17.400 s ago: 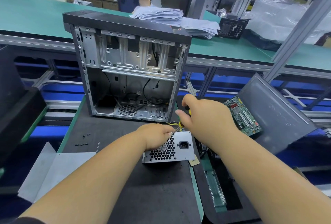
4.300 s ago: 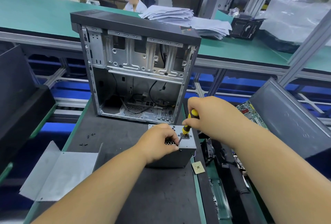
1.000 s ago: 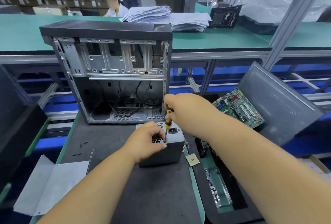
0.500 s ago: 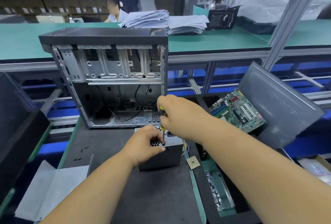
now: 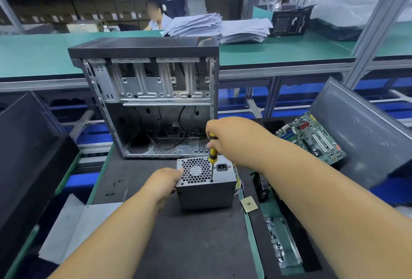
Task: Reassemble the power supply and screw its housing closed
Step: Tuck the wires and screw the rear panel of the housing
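The grey power supply (image 5: 206, 194) stands on the dark mat with its honeycomb fan grille and mains socket facing up. My left hand (image 5: 161, 184) grips its left edge. My right hand (image 5: 231, 139) is closed around a yellow and black screwdriver (image 5: 212, 152), held upright, its tip touching the top face near the front edge between grille and socket. Coloured wires stick out of the supply's right side.
An open computer case (image 5: 151, 100) stands just behind the supply. Loose black screws (image 5: 114, 186) lie on the mat at left, by a grey sheet-metal panel (image 5: 75, 223). Right: a CPU chip (image 5: 249, 204), a tray of screws (image 5: 278, 243), a motherboard (image 5: 312, 138), a dark side panel (image 5: 361, 131).
My left hand slid off the grille to the supply's left edge, uncovering the top face. The screwdriver stands more upright, its tip now on the front edge of the top.
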`<state>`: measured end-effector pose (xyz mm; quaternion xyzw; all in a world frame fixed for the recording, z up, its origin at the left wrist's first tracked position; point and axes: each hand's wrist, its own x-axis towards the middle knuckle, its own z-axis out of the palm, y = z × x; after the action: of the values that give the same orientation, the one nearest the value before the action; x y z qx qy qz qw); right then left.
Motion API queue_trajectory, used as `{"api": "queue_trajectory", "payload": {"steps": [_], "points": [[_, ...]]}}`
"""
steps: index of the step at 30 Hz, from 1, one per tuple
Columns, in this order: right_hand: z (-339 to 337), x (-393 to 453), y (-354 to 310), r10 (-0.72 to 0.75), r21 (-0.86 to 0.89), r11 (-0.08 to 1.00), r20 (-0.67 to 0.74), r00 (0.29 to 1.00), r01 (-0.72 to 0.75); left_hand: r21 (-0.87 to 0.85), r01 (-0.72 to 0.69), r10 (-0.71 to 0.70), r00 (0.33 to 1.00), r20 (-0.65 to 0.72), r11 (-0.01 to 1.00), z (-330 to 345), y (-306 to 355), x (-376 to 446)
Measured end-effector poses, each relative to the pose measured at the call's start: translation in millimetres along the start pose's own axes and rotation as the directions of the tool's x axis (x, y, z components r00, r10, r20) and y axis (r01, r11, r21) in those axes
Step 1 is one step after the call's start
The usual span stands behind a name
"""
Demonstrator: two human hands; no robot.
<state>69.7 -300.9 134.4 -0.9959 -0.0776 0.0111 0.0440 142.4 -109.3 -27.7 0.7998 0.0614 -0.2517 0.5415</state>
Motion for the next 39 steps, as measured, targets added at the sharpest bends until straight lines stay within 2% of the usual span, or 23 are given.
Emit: {"api": "queue_trajectory", "payload": {"steps": [3,6,8,10,13,15,17,19,21,23,25,27,29,31,39], "points": [[-3,6,-1,0.151,-0.198,0.968,-0.020,0.988,-0.152,-0.127,0.025,-0.030,0.999,-0.042,0.992,2,-2,2],[5,6,-6,0.198,-0.287,0.933,-0.102,0.975,-0.219,-0.113,0.029,-0.038,0.996,-0.084,0.993,3,0,0],[11,3,-8,0.159,-0.184,0.966,-0.133,0.978,-0.182,-0.103,0.024,-0.033,0.996,-0.085,0.994,4,1,-2],[12,0,-7,0.076,0.020,0.997,-0.110,0.991,-0.074,-0.110,0.015,-0.024,0.996,-0.082,0.994,5,3,-4],[14,-2,-6,-0.079,0.196,0.976,-0.090,0.993,0.095,-0.126,0.003,-0.014,0.996,-0.083,0.992,4,3,-6],[17,-5,-6,-0.116,0.194,0.970,-0.158,0.981,0.146,-0.134,0.008,-0.018,0.997,-0.072,0.991,4,3,-6],[21,-8,-5,-0.092,0.167,0.977,-0.220,0.971,0.131,-0.144,0.020,-0.029,0.998,-0.059,0.989,4,3,-6],[23,-8,-3,-0.006,0.110,0.993,-0.243,0.970,0.034,-0.157,0.035,-0.044,0.998,-0.054,0.987,4,3,-6],[22,-6,-1,0.087,-0.033,0.995,-0.253,0.964,-0.099,-0.167,0.040,-0.050,0.997,-0.058,0.985,4,4,-6],[18,-3,-1,0.126,-0.159,0.973,-0.235,0.964,-0.166,-0.177,0.045,-0.057,0.996,-0.063,0.983,4,5,-6],[15,-2,-2,0.109,-0.193,0.970,-0.187,0.976,-0.145,-0.174,0.053,-0.065,0.996,-0.062,0.983,5,6,-7],[13,-3,-1,0.050,-0.107,0.992,-0.123,0.991,-0.063,-0.180,0.056,-0.066,0.996,-0.052,0.982,5,5,-6],[10,-5,-1,-0.017,0.058,0.998,-0.044,0.999,0.019,-0.190,0.063,-0.073,0.996,-0.042,0.980,6,6,-6],[8,-7,0,-0.037,0.128,0.991,0.007,0.999,0.036,-0.196,0.069,-0.079,0.996,-0.043,0.978,6,6,-4],[0,3,-4,0.119,-0.069,0.991,0.026,0.993,-0.117,-0.186,0.093,-0.105,0.993,-0.054,0.978,7,3,-2]]}}
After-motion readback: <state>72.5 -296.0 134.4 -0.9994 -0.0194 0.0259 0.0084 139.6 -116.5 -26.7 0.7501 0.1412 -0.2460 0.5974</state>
